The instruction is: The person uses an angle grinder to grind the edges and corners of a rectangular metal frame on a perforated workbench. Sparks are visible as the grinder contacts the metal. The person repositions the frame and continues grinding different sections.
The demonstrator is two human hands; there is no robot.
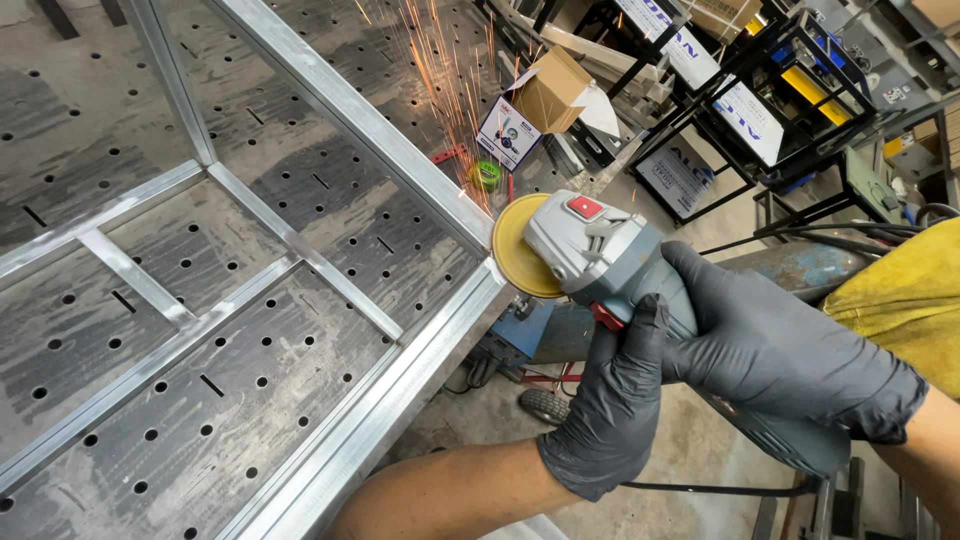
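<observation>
A grey angle grinder (pixel 610 262) with a red switch and a yellow disc (pixel 522 260) presses against the outer corner of a galvanised steel tube frame (pixel 350 115). Orange sparks fly up and away from the contact point. My left hand (pixel 612 405), in a black glove, wraps the grinder's neck from below. Gripping the grinder's body further back is my right hand (pixel 775 350), also gloved in black, with a yellow sleeve behind it.
The frame lies on a perforated steel welding table (pixel 180 400). An open cardboard box (pixel 550 90), a small printed box (pixel 507 132) and a green tape roll (pixel 486 175) sit at the table's far edge. Black racks (pixel 760 100) stand beyond; a power cable (pixel 700 489) trails below.
</observation>
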